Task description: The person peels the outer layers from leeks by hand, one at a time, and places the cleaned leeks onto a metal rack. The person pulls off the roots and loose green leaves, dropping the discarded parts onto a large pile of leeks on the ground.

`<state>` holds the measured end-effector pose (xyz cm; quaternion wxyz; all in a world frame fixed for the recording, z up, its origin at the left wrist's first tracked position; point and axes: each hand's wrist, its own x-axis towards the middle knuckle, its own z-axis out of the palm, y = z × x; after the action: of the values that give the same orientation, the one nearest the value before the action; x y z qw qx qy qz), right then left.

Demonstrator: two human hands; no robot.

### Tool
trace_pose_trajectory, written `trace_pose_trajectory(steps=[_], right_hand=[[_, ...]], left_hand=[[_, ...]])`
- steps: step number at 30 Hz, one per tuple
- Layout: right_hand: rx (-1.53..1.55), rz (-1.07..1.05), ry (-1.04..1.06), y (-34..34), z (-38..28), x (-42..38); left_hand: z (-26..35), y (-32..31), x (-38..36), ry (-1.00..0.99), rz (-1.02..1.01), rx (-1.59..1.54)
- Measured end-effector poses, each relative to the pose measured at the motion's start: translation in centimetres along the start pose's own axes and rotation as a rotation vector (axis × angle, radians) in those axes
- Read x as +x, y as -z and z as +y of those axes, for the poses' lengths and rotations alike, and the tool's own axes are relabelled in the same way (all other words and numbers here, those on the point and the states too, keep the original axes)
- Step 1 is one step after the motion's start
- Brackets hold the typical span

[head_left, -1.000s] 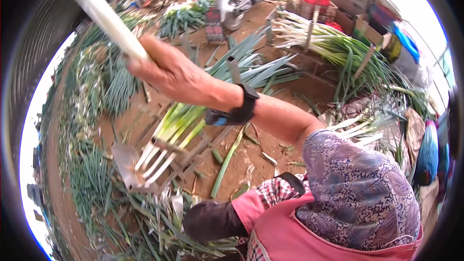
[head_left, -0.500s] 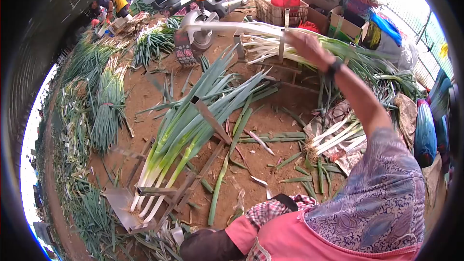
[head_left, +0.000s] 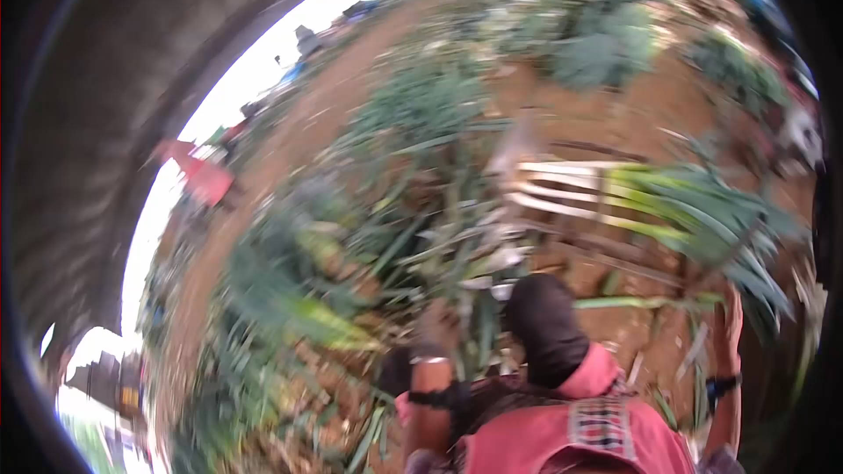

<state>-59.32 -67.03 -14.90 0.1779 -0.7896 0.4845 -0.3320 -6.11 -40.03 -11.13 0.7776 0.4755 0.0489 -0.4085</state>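
Smeared by motion, my left hand [head_left: 436, 325] is low at the middle of the head view, over loose green leaves and beside my dark-clad knee [head_left: 549, 325]. My right hand [head_left: 729, 298] is at the right, blurred too, by the leaf ends of several leeks [head_left: 645, 184]. Their white stems lie side by side in a low metal rack [head_left: 606, 265], root ends towards a plate at its left. The fingers of both hands are too blurred to make out. A dark band circles each wrist.
Heaps of green leaves and trimmings [head_left: 299, 272] cover the ground at the left. More leek bundles [head_left: 606, 44] lie at the back. A brown dirt path [head_left: 290, 123] runs along the left, with a person in red [head_left: 204, 177] beyond it.
The view has swung left and blurred. My right hand, earlier stretched over the far leek pile with a long white stalk at its fingers, is now low by the rack. My left hand has come into view.
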Motion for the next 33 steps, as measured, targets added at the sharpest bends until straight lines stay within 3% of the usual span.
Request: trace_pose_trajectory(steps=[1,2,5,6,11,12,15,16,19,21,24,27,28,31,32,33], right_hand=[[-0.07,-0.034,0.133,-2.8,-1.2,0.3],[0.071,-0.145,0.196,-3.8,-5.3,1.8],[0.085,-0.183,0.489,-6.5,-14.8,6.3],[0.134,-0.238,0.52,-6.8,-17.9,7.6],[0.569,-0.492,0.759,-9.6,-33.5,11.1],[0.595,-0.458,0.905,-11.0,-36.0,11.2],[0.75,-0.773,0.881,-12.8,-44.3,8.6],[0.784,-0.782,1.026,-13.7,-46.7,7.6],[0.828,-0.932,1.263,-17.2,-52.9,4.7],[0.793,-1.028,1.337,-20.7,-54.5,3.1],[0.623,-1.09,1.387,-26.3,-55.4,0.5],[0.392,-1.0,1.611,-29.3,-55.7,-0.9],[0.439,-0.961,1.621,-30.6,-55.6,-1.7],[0.158,-1.18,1.662,-32.3,-56.3,-3.0],[0.234,-1.01,1.748,-33.8,-55.7,-3.8],[0.186,-1.001,1.766,-34.1,-55.9,-3.9]], left_hand=[[1.0,-1.6,-1.6,-0.037,0.125,-0.019],[1.7,-3.0,-3.3,-0.045,0.227,-0.041],[2.0,-2.8,-4.3,-0.132,0.155,-0.049],[1.8,-0.9,-4.0,-0.122,0.115,-0.106],[-1.6,10.4,0.0,-0.633,0.043,0.195],[-0.3,10.6,-1.1,-0.61,0.062,0.109],[5.8,9.3,-6.8,-0.46,-0.032,-0.192],[7.6,8.4,-8.5,-0.394,-0.103,-0.294],[9.8,9.2,-8.7,-0.587,0.154,-0.016],[11.0,9.4,-8.4,-0.68,0.254,0.186],[13.5,6.8,-10.4,-0.667,0.41,0.565],[12.1,9.5,-9.1,-0.61,0.403,0.608],[11.4,10.4,-8.7,-0.593,0.369,0.595],[8.5,11.5,-7.6,-0.363,0.288,0.11],[8.4,11.8,-7.0,-0.256,0.256,-0.11],[9.0,11.7,-6.8,-0.271,0.275,-0.045]])
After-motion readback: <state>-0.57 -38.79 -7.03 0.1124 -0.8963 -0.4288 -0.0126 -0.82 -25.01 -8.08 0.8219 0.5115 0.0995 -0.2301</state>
